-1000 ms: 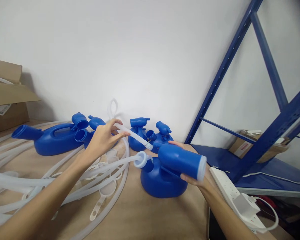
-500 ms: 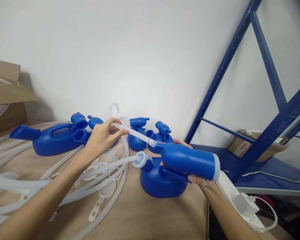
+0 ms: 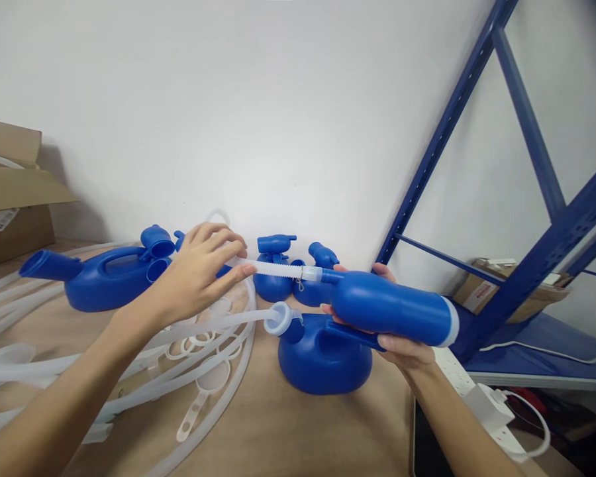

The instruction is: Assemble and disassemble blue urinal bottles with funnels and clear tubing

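My right hand is wrapped round a blue bottle-shaped part with a white rim at its right end. A corrugated clear tube with a small metal clip sits on the narrow spout of that part. Along the tube's left portion, my left hand has its fingers spread, thumb beside the tube; whether it touches the tube is unclear. Below the held part stands a blue jug, with a clear hose in its white-rimmed mouth.
Blue jugs stand at the left and behind. Coiled clear hoses and white plastic pieces cover the table's left side. A cardboard box is far left; a power strip and blue shelf frame are right.
The tube's end now meets the spout of the blue part, which has moved slightly right. My left hand has loosened its pinch on the tube and spread its fingers.
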### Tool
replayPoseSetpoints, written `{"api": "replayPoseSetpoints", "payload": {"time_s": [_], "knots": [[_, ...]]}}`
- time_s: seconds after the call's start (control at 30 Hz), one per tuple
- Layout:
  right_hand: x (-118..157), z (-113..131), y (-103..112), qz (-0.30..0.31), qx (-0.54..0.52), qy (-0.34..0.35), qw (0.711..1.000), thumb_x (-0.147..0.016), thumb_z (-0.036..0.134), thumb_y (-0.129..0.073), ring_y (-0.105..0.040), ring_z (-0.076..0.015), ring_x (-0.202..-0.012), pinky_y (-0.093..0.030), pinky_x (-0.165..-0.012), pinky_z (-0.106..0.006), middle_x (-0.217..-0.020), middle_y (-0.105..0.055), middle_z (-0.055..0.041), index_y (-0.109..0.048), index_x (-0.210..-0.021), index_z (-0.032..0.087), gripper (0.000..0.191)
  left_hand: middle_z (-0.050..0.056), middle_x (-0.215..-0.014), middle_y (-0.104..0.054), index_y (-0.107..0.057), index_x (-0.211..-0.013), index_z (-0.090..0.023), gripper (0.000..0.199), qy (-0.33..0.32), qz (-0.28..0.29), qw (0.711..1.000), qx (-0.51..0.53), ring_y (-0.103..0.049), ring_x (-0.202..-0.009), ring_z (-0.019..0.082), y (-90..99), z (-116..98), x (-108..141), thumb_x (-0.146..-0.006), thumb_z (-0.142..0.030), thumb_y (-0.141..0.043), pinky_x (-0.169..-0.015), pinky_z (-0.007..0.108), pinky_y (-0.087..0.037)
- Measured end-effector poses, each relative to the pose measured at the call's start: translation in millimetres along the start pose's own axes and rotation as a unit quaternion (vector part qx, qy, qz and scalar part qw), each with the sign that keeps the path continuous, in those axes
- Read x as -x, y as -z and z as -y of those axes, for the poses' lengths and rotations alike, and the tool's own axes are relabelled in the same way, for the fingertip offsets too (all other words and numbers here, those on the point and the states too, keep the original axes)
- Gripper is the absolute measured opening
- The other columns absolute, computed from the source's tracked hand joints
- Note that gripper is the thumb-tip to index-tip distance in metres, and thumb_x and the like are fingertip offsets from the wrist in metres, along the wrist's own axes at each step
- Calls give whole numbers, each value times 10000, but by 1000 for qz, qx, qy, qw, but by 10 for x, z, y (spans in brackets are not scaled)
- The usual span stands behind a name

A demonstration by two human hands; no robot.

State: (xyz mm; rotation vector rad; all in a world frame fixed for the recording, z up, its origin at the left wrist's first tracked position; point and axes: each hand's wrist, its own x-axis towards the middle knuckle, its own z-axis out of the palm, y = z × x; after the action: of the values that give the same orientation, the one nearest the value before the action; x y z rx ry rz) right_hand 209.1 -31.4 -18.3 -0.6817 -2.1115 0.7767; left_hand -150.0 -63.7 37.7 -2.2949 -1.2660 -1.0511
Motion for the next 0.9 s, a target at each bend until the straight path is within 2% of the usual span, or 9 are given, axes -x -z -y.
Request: {"api": "replayPoseSetpoints", "payload": {"time_s": [0.07,0.13,0.23,0.37,0.5,0.6,0.67,0.8,0.9], "knots": [[-39,31,-56,-1,-142,-7,990,-776,714,-722,-676,-420,-1231,-593,-938,-639,-1692,-314,-122,-16,-1542,492,1065,48,-1022,-729,-657,-969,-225,442,-21,28,999,23,-635,-1055,253,-18,-95,5,-1049,-554,-373,-1230,540,-210],[-73,48,-114,15,-221,-8,975,-734,560,-850,-648,-409,-1282,-577,-989,-633,-1663,-386,-77,-203,-1467,500,980,11,-891,-738,-650,-950,-220,440,-52,45,997,27,-673,-860,196,-53,-186,15,-1069,-529,-362,-1225,512,-233],[-102,29,-187,-14,-239,4,971,-738,408,-888,-572,-385,-1382,-543,-1059,-626,-1586,-504,-12,-442,-1321,458,736,17,-838,-748,-679,-999,-211,482,-116,29,993,0,-672,-738,180,-98,-261,33,-1085,-536,-333,-904,369,-471],[-127,-62,-232,-146,-180,-8,973,-666,404,-941,-602,-380,-1338,-538,-1081,-625,-1354,-679,-10,-616,-1229,387,650,22,-802,-739,-708,-1013,-192,464,-169,-25,984,-54,-653,-659,172,-99,-264,40,-1083,-512,-379,-622,301,-401],[-172,-83,-273,-222,-160,-40,961,-651,424,-950,-729,-362,-1109,-613,-966,-598,-1154,-743,-56,-525,-1366,317,839,1,-709,-715,-723,-979,-186,462,-172,-47,981,-82,-589,-530,142,-117,-279,42,-1087,-488,-391,-554,277,-344],[-186,-9,-306,-275,-107,27,955,-615,322,-982,-759,-306,-1019,-640,-929,-517,-1147,-721,-35,-152,-1572,357,1267,11,-728,-747,-724,-956,-186,469,-158,-60,982,-89,-600,-515,138,-161,-290,52,-1090,-486,-389,-529,273,-304],[-180,51,-310,-282,-55,94,953,-658,284,-963,-759,-284,-1026,-636,-931,-493,-1183,-707,-30,-26,-1567,405,1310,24,-774,-775,-721,-961,-187,477,-143,-64,983,-91,-632,-535,146,-181,-280,56,-1093,-490,-376,-522,273,-293],[-167,123,-255,-270,85,213,935,-583,305,-1007,-688,-310,-1185,-578,-1014,-537,-1305,-649,-57,-325,-1408,388,1074,34,-772,-780,-713,-980,-181,499,-138,-43,986,-78,-670,-558,167,-179,-246,53,-1090,-513,-358,-513,273,-315],[-150,147,-201,-265,102,279,918,-560,579,-969,-708,-317,-1068,-587,-944,-555,-1216,-663,-64,-444,-1302,331,943,33,-763,-773,-700,-977,-174,505,-150,-21,987,-54,-669,-551,165,-179,-253,50,-1096,-506,-338,-500,269,-325]]}}
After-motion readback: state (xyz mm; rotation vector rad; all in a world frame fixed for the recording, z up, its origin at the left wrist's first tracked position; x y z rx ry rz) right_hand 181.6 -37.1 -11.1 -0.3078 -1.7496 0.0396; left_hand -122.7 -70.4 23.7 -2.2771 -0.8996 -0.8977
